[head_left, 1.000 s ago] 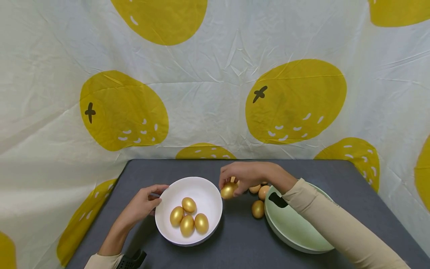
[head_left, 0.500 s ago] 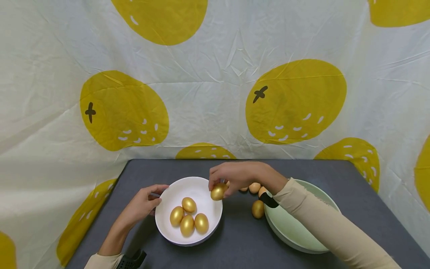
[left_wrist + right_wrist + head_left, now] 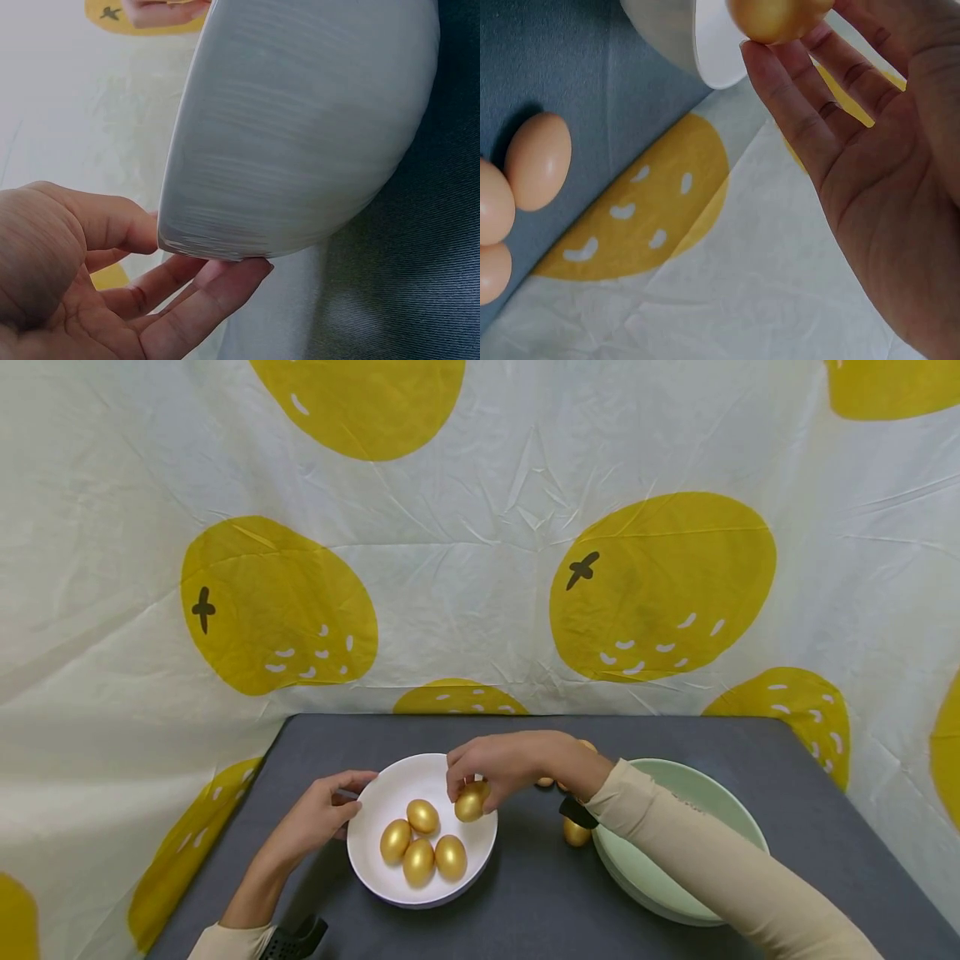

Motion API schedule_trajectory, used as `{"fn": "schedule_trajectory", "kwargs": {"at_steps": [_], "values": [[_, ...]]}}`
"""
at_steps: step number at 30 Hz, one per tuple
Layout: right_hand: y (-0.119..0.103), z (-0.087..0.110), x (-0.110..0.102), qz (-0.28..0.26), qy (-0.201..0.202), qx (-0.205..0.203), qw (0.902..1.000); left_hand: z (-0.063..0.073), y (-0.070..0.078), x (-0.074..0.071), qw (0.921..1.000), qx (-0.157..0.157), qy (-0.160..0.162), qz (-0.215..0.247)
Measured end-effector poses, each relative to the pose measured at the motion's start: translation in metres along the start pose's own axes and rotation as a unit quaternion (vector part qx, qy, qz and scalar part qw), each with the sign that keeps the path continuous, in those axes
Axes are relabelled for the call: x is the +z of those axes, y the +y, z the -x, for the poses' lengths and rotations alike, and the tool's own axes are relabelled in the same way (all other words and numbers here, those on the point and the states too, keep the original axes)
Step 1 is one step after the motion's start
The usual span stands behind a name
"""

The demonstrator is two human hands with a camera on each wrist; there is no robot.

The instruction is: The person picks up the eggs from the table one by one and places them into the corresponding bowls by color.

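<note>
A white bowl stands on the table with several golden eggs lying inside. My left hand pinches its left side; in the left wrist view the thumb meets the rim and the fingertips lie against the outer wall. Over the right part of the bowl, my right hand holds another golden egg between thumb and fingers. The right wrist view shows this egg at the fingertips, beside the bowl's edge.
A pale green bowl stands on the right, partly under the right sleeve. One golden egg lies at its left side. Several brown eggs lie farther back, mostly behind the right arm. A fruit-print cloth hangs behind the dark table.
My right hand has carried the golden egg leftward from beside the white bowl to over its inside, and slightly lower. The left hand has stayed at the bowl.
</note>
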State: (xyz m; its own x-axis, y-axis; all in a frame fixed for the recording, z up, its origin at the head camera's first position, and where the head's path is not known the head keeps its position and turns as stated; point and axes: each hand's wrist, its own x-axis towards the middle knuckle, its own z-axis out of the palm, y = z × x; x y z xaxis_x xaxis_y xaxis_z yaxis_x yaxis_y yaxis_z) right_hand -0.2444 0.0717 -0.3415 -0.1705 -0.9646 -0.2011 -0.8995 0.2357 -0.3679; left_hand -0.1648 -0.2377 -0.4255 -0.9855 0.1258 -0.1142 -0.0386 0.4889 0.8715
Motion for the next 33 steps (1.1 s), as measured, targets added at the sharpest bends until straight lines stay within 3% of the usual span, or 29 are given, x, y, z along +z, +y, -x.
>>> {"fn": "schedule_trajectory", "kwargs": {"at_steps": [11, 25, 33], "values": [[-0.003, -0.017, 0.006, 0.039, -0.038, 0.027, 0.9982, 0.000, 0.001, -0.001, 1.0000, 0.002, -0.004, 0.005], [-0.006, -0.019, 0.008, 0.044, -0.062, 0.069, 0.9946, 0.000, -0.001, -0.001, 1.0000, 0.005, -0.002, 0.006], [-0.005, -0.019, 0.010, 0.040, -0.067, 0.074, 0.9942, 0.000, -0.002, -0.001, 0.9999, 0.004, -0.002, 0.014]]}}
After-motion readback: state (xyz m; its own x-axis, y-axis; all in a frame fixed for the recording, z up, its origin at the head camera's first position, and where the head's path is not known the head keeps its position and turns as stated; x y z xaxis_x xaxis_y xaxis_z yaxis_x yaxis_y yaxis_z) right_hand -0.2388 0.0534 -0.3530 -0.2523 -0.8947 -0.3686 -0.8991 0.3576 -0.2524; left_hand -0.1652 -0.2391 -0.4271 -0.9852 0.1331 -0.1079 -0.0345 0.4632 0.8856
